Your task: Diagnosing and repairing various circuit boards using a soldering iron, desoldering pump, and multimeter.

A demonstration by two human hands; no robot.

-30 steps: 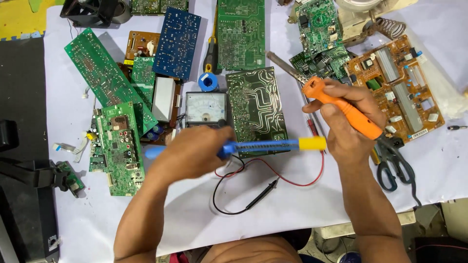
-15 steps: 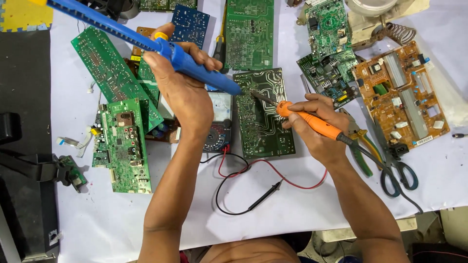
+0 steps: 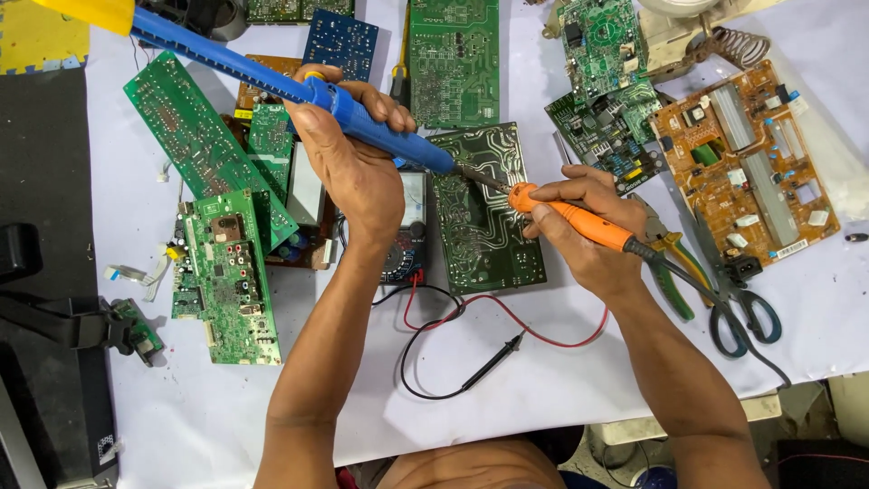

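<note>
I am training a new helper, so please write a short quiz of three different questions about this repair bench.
1. True or false: the left hand holds the blue pump.
2. What does the right hand hold? A) scissors B) orange iron C) pliers
3. Fill in: both tool tips meet over the dark green ____.

Key
1. True.
2. B, the orange iron; scissors and pliers lie on the table.
3. Board.
</note>
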